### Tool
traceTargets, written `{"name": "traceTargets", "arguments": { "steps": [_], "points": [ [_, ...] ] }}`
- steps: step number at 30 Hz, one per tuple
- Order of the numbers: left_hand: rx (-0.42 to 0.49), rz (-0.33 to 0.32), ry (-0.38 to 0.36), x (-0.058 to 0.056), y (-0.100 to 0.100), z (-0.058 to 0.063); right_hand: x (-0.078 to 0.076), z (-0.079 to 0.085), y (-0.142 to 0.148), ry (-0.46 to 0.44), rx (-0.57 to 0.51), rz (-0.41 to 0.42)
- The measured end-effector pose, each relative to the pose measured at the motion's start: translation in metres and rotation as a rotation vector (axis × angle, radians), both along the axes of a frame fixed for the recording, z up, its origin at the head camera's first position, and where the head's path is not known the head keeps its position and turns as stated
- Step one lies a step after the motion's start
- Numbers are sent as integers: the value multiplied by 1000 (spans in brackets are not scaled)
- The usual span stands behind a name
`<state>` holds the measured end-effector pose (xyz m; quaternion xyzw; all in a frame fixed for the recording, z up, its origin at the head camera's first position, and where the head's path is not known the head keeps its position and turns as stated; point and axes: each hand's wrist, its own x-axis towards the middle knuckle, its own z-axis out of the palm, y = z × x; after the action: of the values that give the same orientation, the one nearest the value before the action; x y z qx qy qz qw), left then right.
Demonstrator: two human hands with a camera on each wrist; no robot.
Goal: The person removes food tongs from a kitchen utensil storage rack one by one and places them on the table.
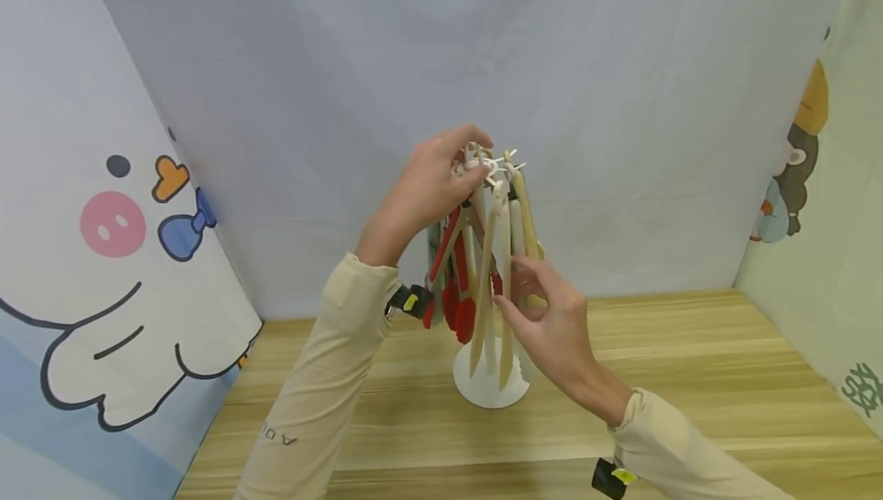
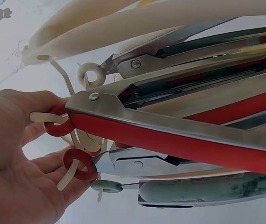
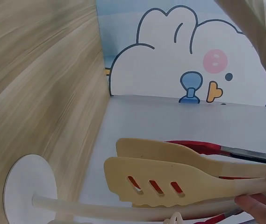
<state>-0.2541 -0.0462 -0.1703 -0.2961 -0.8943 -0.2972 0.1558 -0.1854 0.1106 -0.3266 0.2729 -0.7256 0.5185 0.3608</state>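
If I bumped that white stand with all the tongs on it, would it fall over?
The white stand might tip if bumped up high, because many tongs hang well above its round base. The tongs would probably swing, since their end rings just loop over hooks.

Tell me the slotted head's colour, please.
The slotted head is pale tan, clearest in the right wrist view.

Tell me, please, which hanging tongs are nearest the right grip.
The foremost beige tongs, one arm in the right grip; the red tongs and others hang behind or left.
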Motion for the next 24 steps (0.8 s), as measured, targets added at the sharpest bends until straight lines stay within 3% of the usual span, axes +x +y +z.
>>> {"name": "traceTargets", "arguments": {
  "steps": [11, 16, 24],
  "points": [
    [4, 7, 1, 0, 0, -1, 8, -4, 3, -38, 37, 34],
    [7, 6, 2, 0, -1, -2, 14, -4, 7, -81, 106, 35],
    [5, 3, -2, -1, -1, -2, 16, -6, 13, -144, 195, -41]
  ]
}}
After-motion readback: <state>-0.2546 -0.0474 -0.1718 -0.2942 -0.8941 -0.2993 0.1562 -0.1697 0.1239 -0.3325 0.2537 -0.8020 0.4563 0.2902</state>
